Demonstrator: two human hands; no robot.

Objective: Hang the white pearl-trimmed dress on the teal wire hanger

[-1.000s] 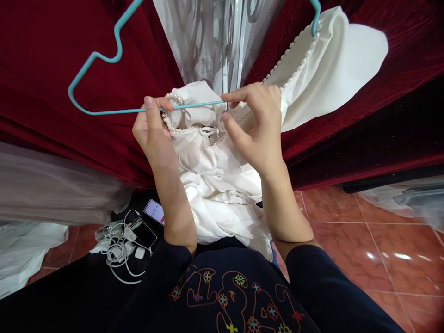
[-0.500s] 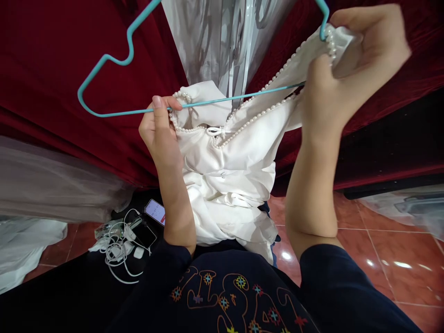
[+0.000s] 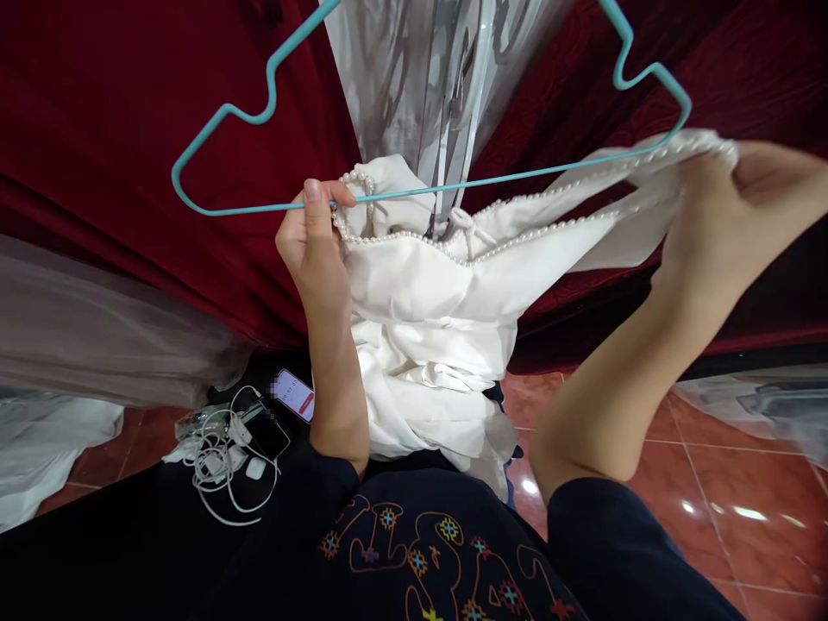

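Observation:
A white dress [image 3: 427, 289] with a pearl-bead trim along its neckline lies gathered over my lap. In front of it is a light-blue clothes hanger [image 3: 511, 178], whose top runs out of view. My left hand [image 3: 316, 233] pinches the hanger's bottom bar, close to the beaded edge of the dress on that side. Out to the right, my right hand [image 3: 730, 194] is closed on the dress's beaded strap, pulling it taut past the hanger's right end. Its fingertips are partly hidden and blurred.
On a black surface at left lie a lit phone [image 3: 296, 395], a second dark phone [image 3: 268, 434] and tangled white cables [image 3: 216, 466]. Dark red curtains [image 3: 97, 112] hang ahead, with sheer white fabric [image 3: 381, 78] between them. Red tiles [image 3: 730, 483] cover the floor.
My right hand has moved outward and down, drawing the strap off the hanger's right notch and stretching it sideways. The hanger shifted slightly right; my left hand keeps its grip.

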